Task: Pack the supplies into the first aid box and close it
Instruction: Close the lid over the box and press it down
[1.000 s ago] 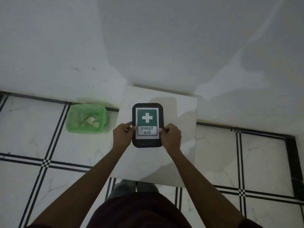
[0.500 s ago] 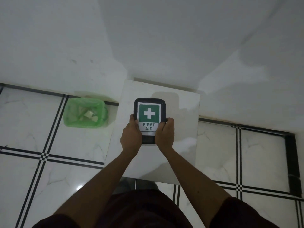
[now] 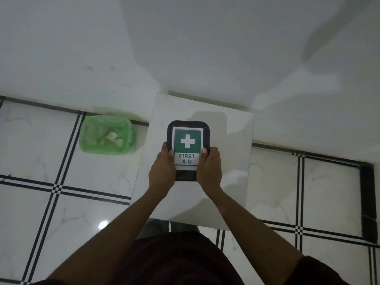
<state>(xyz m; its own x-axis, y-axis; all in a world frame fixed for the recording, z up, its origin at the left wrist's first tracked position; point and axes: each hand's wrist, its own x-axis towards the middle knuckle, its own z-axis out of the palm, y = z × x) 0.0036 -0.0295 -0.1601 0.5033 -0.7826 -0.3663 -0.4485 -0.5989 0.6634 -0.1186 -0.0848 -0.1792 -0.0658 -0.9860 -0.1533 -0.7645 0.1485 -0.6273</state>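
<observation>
Both hands, left hand and right hand, clasp the rounded black, seemingly plastic first aid box on the glossy marble-look table.

Black, smooth plastic first aid box with a matt finish, clasped between left hand and right hand. Matt paper label in green and white on the lid. Under the hands, a white stone-look tabletop, smooth with a soft sheen. Left of the left hand, a bin lined with thin, crinkled, translucent green plastic. Glossy marble-look floor tiles, reflecting light.
</observation>
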